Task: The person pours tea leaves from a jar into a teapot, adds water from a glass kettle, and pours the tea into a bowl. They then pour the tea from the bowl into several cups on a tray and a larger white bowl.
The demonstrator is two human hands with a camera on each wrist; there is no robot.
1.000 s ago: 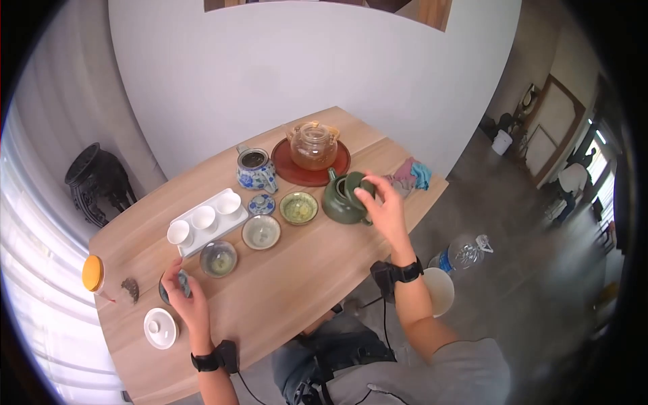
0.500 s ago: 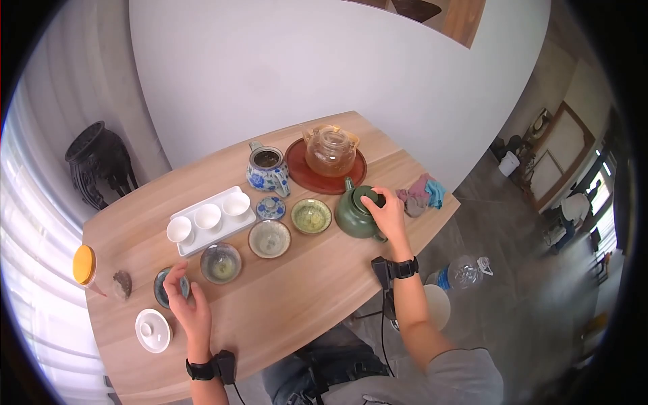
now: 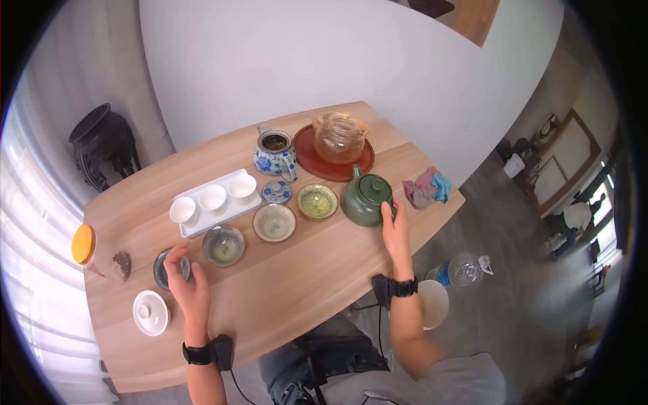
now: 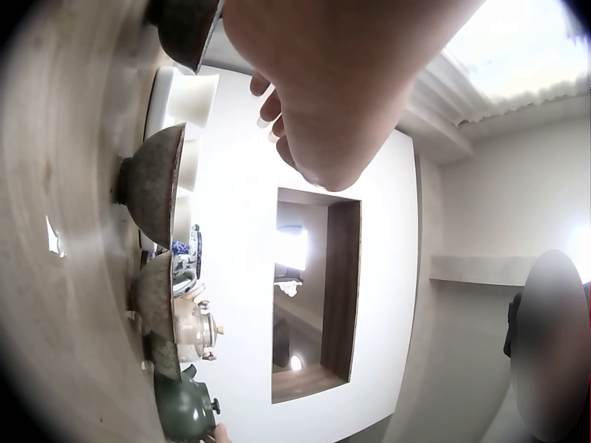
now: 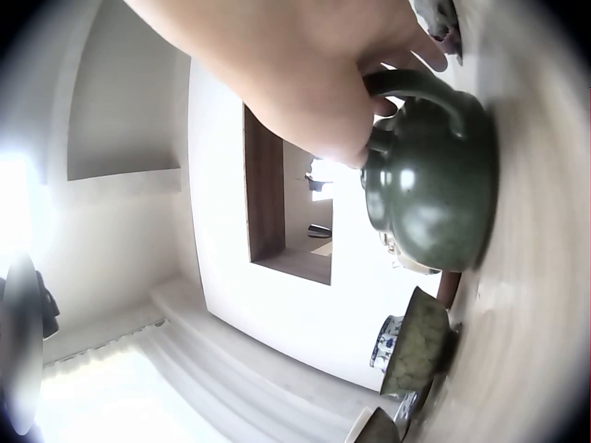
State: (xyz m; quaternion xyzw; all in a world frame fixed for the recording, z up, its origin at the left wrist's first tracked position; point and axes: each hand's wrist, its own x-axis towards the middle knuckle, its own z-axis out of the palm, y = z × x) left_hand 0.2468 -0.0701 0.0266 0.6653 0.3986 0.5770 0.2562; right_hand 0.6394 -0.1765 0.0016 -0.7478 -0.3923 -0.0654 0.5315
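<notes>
My right hand point(image 3: 397, 233) is at the handle of a green teapot point(image 3: 364, 202), with its thumb and fingers around the handle. The teapot stands on the wooden table, its lid point(image 3: 374, 189) seated on top. In the right wrist view the teapot handle point(image 5: 443, 97) arcs out from under the hand. My left hand point(image 3: 191, 287) hovers with loosely bent fingers beside a dark bluish bowl point(image 3: 162, 271), partly covering it in the head view. Nothing shows in its grasp. A grey bowl point(image 3: 223, 246), a pale bowl point(image 3: 275, 223) and a greenish bowl point(image 3: 318, 202) stand in a row between the hands.
Behind the bowls are a white tray point(image 3: 223, 219) with three white cups, a lidless blue-and-white teapot point(image 3: 273, 160), its lid point(image 3: 277, 192), and a glass teapot point(image 3: 339, 142) on a red tray point(image 3: 310, 162). Cloths point(image 3: 425, 189) lie right; a white lid point(image 3: 151, 313) lies front left.
My right hand has set the green lid down onto the green teapot, left the lid and shifted to the handle. My left hand stays beside the dark bowl. The head view has shifted.
</notes>
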